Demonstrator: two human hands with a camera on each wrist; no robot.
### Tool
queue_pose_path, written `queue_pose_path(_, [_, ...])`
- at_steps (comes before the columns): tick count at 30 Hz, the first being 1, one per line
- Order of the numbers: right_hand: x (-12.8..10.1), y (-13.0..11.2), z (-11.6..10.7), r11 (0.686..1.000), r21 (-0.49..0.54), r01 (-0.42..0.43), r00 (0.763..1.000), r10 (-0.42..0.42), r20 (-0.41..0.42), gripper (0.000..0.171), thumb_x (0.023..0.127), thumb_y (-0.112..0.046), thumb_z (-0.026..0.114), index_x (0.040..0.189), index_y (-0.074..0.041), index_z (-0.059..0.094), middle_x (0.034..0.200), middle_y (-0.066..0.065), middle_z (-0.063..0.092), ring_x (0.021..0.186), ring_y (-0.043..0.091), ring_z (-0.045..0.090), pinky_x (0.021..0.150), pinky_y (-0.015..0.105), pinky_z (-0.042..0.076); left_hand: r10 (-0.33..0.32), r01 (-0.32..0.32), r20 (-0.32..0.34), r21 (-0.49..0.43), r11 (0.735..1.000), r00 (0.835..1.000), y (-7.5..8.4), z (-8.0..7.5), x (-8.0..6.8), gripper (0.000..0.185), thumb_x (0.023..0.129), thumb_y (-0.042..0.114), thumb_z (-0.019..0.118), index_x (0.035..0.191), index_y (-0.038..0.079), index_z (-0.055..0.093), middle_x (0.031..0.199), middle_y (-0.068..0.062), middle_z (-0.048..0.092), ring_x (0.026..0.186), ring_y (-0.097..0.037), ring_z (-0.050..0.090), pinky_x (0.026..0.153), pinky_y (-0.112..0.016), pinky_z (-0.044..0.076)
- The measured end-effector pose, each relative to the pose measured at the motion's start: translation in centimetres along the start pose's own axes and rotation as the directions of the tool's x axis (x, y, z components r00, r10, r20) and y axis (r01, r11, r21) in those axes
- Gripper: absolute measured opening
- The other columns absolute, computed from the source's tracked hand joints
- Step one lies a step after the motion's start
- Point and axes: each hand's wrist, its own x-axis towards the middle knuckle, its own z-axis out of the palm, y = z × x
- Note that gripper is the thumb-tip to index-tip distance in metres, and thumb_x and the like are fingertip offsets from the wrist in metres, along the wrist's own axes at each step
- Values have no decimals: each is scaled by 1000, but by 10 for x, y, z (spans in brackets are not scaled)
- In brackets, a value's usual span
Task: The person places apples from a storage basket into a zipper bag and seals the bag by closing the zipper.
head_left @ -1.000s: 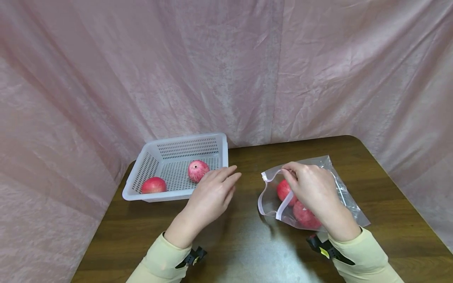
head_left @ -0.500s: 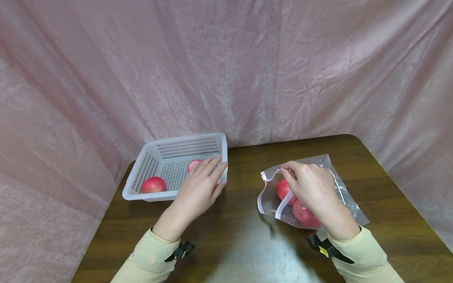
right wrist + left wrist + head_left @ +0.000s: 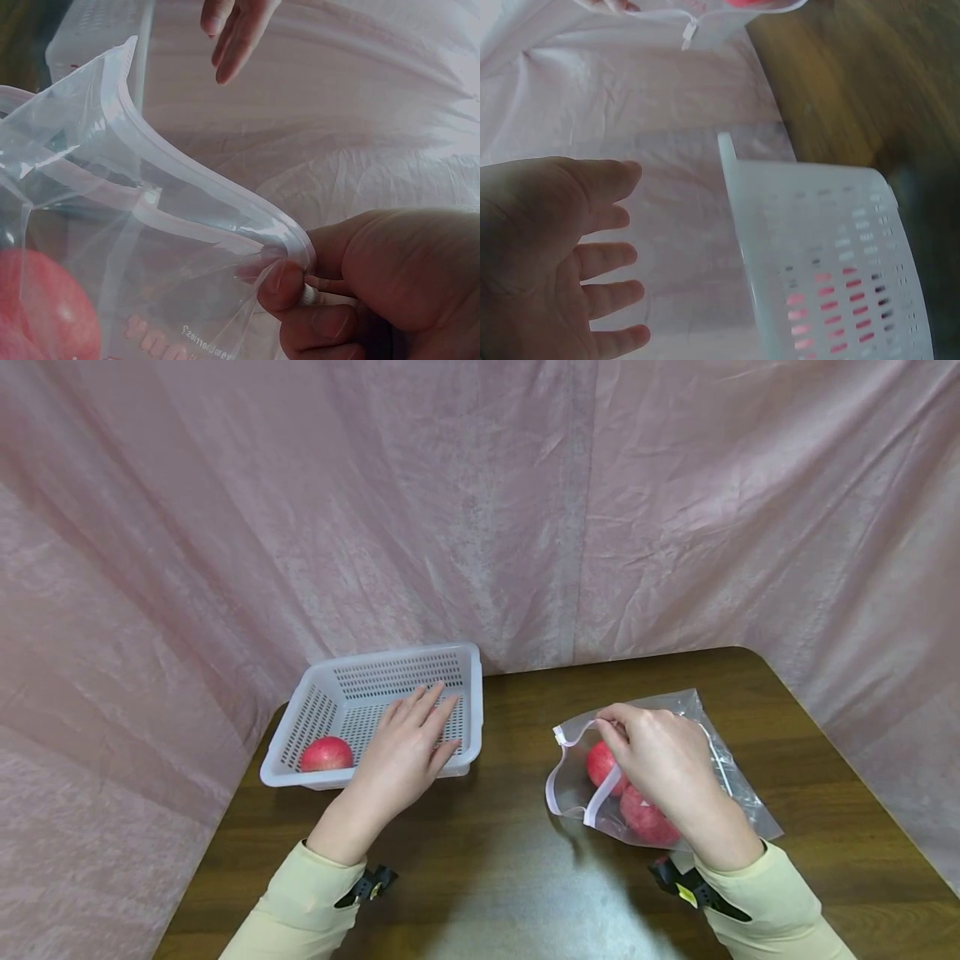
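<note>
My left hand (image 3: 401,756) is over the white slotted basket (image 3: 390,654), fingers spread and holding nothing. The left wrist view has its fingers (image 3: 613,259) apart from the basket wall (image 3: 810,195). One red apple (image 3: 327,753) lies at the basket's near left corner. A second apple is almost wholly hidden under the left hand; pink shows through the slots in the left wrist view. My right hand (image 3: 663,760) pinches the mouth edge of a clear zip bag (image 3: 552,789). Inside the bag are a red apple (image 3: 602,763) and another apple (image 3: 647,818), partly behind the hand.
The basket stands at the back left of the brown wooden table (image 3: 517,877), the bag on its right side. A pink curtain (image 3: 525,527) hangs behind the table and along its sides. Bare tabletop lies between basket and bag.
My left hand has moved left from the basket's right side to over its middle, covering the second apple. The right hand and the bag have stayed in place.
</note>
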Motion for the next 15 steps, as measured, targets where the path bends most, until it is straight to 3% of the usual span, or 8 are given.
queue_pose_path(15, [-1,0,-1,1000,4,-10,1000,9,11,14,102,-17,75,110,-11,85,96,10,83,77,38,75,59,55,54,-89,90,22,-10,996,996,-28,-4,-4,69,101,34,82,158,4,58,166,-23,50,155,-48,43,124,-70,32])
